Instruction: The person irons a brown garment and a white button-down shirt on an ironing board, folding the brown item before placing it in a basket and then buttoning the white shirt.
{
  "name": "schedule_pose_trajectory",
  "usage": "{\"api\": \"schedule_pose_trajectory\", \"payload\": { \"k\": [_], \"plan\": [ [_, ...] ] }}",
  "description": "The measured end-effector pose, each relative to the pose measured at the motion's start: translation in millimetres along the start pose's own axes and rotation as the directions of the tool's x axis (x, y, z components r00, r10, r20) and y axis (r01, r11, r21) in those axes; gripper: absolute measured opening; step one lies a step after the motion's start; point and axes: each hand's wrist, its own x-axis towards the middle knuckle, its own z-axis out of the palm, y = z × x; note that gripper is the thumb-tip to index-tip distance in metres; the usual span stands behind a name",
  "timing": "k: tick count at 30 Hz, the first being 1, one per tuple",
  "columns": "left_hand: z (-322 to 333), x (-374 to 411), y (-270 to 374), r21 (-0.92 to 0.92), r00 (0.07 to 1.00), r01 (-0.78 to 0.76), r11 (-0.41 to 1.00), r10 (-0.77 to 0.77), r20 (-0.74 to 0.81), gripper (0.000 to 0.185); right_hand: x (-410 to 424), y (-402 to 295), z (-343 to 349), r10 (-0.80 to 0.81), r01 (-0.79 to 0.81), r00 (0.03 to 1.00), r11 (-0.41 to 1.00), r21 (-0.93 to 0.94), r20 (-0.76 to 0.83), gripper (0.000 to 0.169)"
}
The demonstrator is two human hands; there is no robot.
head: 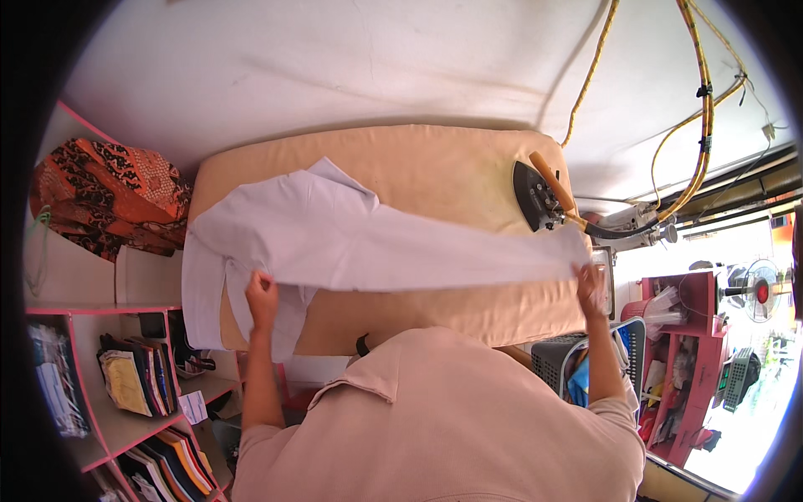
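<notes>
A pale lilac-grey garment [401,251] lies across a padded ironing table [464,150] with a tan cloth cover. One long narrow part of it stretches to the right; the wider body lies at the left and hangs over the front edge. My left hand [261,295] pinches the garment's near edge at the left. At the far right my right hand [590,288], slightly blurred, holds the end of the narrow part. Beyond that end, a black iron [532,196] with a wooden handle rests near the table's right end.
Orange and black patterned cloth [119,194] sits at the left, above shelves [119,307] holding folded clothes. Yellow hoses [706,125] hang at the right and reach the iron. A grey plastic basket [555,364] with cloth stands by my right arm. A fan [760,292] is farther right.
</notes>
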Motion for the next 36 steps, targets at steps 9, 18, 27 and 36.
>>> {"api": "schedule_pose_trajectory", "payload": {
  "k": [9, 18, 27, 36],
  "plan": [
    [52, -88, -19, -0.752, 0.732, 0.489, 0.443, -0.677, 0.076, 0.037, 79, 18, 27, 0.068, 0.003, 0.982, 0.928, 0.372, -0.175, 0.029],
    [76, -100, -15, -0.699, 0.621, 0.666, 0.261, -0.713, 0.325, 0.023, 256, 61, 76, 0.341, -0.482, 0.751, 0.868, 0.117, 0.566, 0.092],
    [80, -82, -33, -0.78, 0.624, 0.621, 0.082, -0.653, 0.428, 0.021, 240, 16, 50, 0.412, -0.673, 0.734, 0.543, 0.501, 0.54, 0.101],
    [63, -63, -46, -0.674, 0.613, 0.73, 0.116, -0.546, 0.57, 0.024, 215, -198, 33, -0.109, -0.225, 0.832, 0.83, 0.51, 0.544, 0.096]
  ]
}}
